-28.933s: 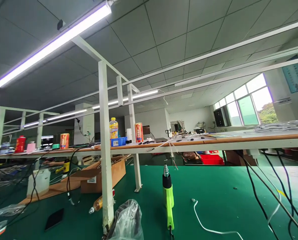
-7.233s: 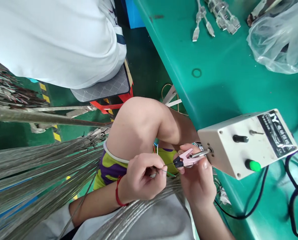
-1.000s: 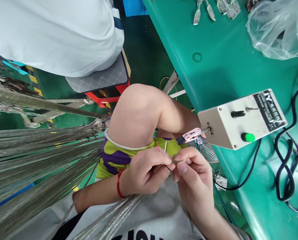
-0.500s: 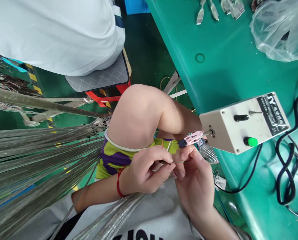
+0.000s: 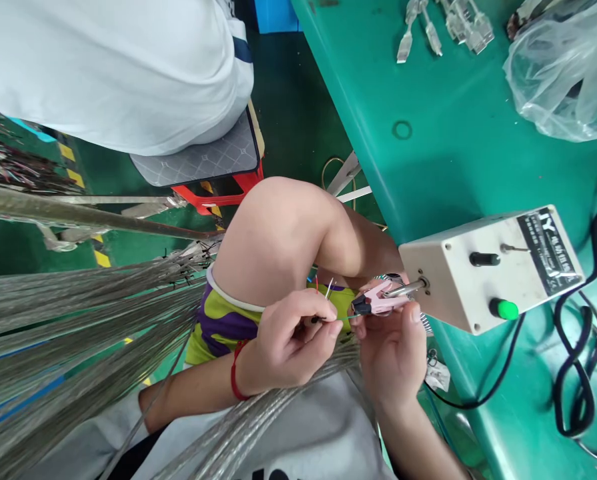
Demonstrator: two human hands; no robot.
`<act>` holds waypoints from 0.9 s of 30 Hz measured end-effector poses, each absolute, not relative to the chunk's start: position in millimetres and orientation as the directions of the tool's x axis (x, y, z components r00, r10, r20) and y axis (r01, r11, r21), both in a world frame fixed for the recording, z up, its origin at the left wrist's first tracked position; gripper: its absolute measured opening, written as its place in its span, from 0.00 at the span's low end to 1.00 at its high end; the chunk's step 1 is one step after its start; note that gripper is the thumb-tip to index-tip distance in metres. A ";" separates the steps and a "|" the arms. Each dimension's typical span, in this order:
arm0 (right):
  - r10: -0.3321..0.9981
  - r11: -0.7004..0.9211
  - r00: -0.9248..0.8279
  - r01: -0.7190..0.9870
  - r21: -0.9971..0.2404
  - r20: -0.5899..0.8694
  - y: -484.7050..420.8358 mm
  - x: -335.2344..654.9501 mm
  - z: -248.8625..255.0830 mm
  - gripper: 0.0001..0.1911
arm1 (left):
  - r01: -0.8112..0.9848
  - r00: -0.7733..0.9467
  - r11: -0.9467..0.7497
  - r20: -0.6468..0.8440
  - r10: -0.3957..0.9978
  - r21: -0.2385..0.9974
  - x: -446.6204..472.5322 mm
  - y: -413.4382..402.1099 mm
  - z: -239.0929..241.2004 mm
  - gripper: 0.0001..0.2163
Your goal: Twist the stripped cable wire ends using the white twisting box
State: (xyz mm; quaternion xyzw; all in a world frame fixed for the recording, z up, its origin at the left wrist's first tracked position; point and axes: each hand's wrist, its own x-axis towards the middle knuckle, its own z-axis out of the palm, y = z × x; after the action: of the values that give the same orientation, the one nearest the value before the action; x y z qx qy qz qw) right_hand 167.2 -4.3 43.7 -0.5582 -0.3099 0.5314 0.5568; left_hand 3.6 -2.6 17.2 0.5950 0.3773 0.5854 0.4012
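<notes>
My left hand (image 5: 292,343), a red string around its wrist, pinches the end of a cable. Thin wires fan out from the pinch: a white wire (image 5: 329,287), a red one (image 5: 317,285) and a green wire (image 5: 349,317). The green wire runs toward the dark jaws of a pink clip (image 5: 378,300) on the metal shaft (image 5: 412,287) of a white machine box. Around this clip my right hand (image 5: 394,357) closes, thumb near the shaft side and fingers partly hidden behind. Whether the wire sits inside the jaws I cannot make out.
The white box (image 5: 438,287) with a green knob (image 5: 505,309) stands on the green table (image 5: 358,73). USB plugs (image 5: 471,30), a plastic bag (image 5: 558,80) and black cord lie there too. Bundled grey cables (image 5: 103,320) hang at left. A person in white sits on a stool (image 5: 203,157).
My right hand has gone from the green wire to the pink clip, whose handles are now squeezed. My left hand has moved slightly left, still pinching the cable.
</notes>
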 end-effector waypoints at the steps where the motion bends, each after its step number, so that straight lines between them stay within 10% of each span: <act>1: 0.944 -0.182 0.229 -0.245 -0.952 -0.239 -1.7 168.8 43.2 0.26 | -0.025 0.032 -0.396 0.397 0.917 0.918 4.4 -1.8 17.1 0.07; 27: 0.965 -0.210 0.076 -0.347 -0.914 -0.250 -2.2 177.5 37.9 0.21 | 0.016 0.063 -0.393 0.392 0.918 0.919 11.3 5.2 13.4 0.09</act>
State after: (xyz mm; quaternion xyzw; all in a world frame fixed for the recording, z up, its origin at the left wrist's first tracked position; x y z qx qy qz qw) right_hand 177.5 -2.2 37.9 -0.4917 -0.3145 0.6025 0.5443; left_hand 11.3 5.2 13.4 0.6114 0.3817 0.5682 0.3970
